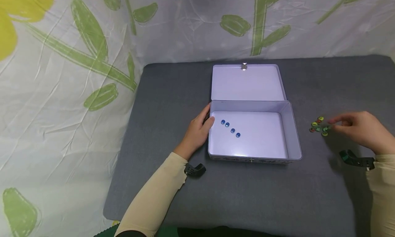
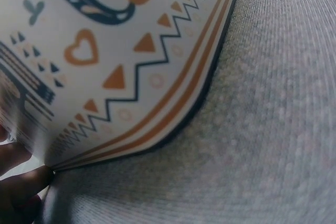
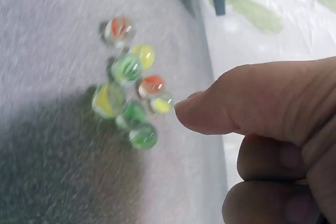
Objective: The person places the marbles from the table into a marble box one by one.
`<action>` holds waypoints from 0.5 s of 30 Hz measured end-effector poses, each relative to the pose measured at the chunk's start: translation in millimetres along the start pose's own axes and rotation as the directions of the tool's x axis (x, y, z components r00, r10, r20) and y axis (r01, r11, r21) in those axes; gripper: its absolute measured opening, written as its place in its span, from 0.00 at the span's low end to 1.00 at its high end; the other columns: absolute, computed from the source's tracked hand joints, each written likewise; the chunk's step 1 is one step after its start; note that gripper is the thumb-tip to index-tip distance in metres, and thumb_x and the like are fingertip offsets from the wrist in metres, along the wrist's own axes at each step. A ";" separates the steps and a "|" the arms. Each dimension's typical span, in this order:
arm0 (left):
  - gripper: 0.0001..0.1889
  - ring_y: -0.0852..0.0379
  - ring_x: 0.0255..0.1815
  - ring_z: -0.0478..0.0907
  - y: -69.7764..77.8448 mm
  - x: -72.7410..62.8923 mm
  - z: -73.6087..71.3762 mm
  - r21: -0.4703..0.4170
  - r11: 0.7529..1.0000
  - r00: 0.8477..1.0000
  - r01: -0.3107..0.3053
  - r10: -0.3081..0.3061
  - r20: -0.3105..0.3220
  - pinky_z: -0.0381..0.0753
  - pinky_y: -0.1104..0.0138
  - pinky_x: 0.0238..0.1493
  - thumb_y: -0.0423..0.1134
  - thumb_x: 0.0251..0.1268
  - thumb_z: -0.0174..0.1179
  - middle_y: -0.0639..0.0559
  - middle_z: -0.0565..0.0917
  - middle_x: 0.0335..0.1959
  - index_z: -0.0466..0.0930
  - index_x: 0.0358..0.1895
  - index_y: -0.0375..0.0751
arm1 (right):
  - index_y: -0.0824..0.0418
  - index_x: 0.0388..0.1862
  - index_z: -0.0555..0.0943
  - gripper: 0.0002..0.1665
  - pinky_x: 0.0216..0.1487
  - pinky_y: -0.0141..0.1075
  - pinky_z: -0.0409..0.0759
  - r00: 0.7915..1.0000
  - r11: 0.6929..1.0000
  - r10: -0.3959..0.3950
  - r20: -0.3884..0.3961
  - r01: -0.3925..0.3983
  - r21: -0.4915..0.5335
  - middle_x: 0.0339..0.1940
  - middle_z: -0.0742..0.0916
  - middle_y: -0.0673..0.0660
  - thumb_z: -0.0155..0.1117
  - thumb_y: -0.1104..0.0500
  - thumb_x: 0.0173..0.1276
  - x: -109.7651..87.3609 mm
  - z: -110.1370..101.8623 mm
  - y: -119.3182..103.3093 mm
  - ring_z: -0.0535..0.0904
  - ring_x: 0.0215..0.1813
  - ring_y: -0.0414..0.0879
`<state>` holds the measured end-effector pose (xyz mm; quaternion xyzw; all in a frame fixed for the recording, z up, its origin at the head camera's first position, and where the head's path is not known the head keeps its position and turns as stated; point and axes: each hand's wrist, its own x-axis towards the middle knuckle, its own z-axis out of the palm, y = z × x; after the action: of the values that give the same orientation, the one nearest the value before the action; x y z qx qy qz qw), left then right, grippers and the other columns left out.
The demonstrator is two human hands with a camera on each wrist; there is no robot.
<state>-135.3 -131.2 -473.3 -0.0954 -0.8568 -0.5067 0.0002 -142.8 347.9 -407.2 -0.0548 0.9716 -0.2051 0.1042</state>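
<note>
A white rectangular tin box [image 1: 254, 158] stands with its hinged lid [image 1: 247, 82] laid back. Several blue marbles [image 1: 232, 130] lie in a slanting row on the left part of its floor. My left hand [image 1: 195, 134] grips the box's left wall, thumb over the rim and fingers outside. Beyond the box, on the right, several glass marbles with red, yellow and green swirls, such as a green marble [image 3: 127, 68], sit in a loose cluster. My right hand [image 1: 359, 127] is close beside them, index finger and thumb reaching out and apart, the other fingers bent. No marble shows between its fingertips.
The grey cloth-covered table [image 1: 247, 192] carries the box and the loose marbles. A plastic sheet [image 1: 191, 27] with green leaf prints hangs along its back and left sides. A small metal clasp [image 1: 244, 66] sticks up from the lid's far edge.
</note>
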 end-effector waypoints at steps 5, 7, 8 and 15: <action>0.35 0.53 0.83 0.60 0.3 0.1 -0.8 0.005 1.000 1.000 -0.007 0.007 0.000 0.60 0.57 0.81 0.53 0.79 0.44 0.48 0.64 0.83 0.57 0.85 0.46 | 0.78 0.55 0.83 0.20 0.23 0.39 0.62 1.000 1.000 0.018 0.006 -0.017 -0.020 0.20 0.78 0.53 0.61 0.61 0.77 3.4 3.5 7.4 0.64 0.20 0.45; 0.35 0.53 0.83 0.60 0.3 0.0 -1.1 0.006 1.000 1.000 -0.007 0.007 0.000 0.60 0.56 0.81 0.53 0.79 0.45 0.48 0.65 0.82 0.57 0.85 0.46 | 0.79 0.54 0.83 0.19 0.23 0.39 0.63 1.000 1.000 0.014 0.016 -0.013 -0.027 0.21 0.78 0.54 0.61 0.62 0.77 5.2 4.4 9.8 0.65 0.21 0.46; 0.35 0.53 0.83 0.60 0.3 -0.1 -1.2 0.006 1.000 1.000 -0.005 0.005 0.002 0.60 0.57 0.81 0.53 0.79 0.45 0.48 0.64 0.83 0.57 0.85 0.46 | 0.79 0.54 0.83 0.19 0.24 0.40 0.64 1.000 1.000 0.012 0.022 -0.012 -0.029 0.22 0.79 0.54 0.61 0.62 0.76 6.1 4.9 10.9 0.65 0.21 0.46; 0.35 0.54 0.83 0.58 0.2 -0.3 -1.2 0.004 1.000 1.000 0.007 -0.007 0.009 0.58 0.57 0.82 0.53 0.79 0.45 0.49 0.63 0.83 0.57 0.85 0.47 | 0.79 0.55 0.82 0.19 0.26 0.41 0.66 0.998 0.999 0.013 0.059 -0.010 -0.046 0.24 0.81 0.55 0.62 0.63 0.74 9.9 7.4 14.5 0.68 0.23 0.48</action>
<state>-135.1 -132.2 -472.5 -0.0948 -0.8580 -0.5048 -0.0051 -151.7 356.7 -421.5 -0.0575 0.9728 -0.1807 0.1327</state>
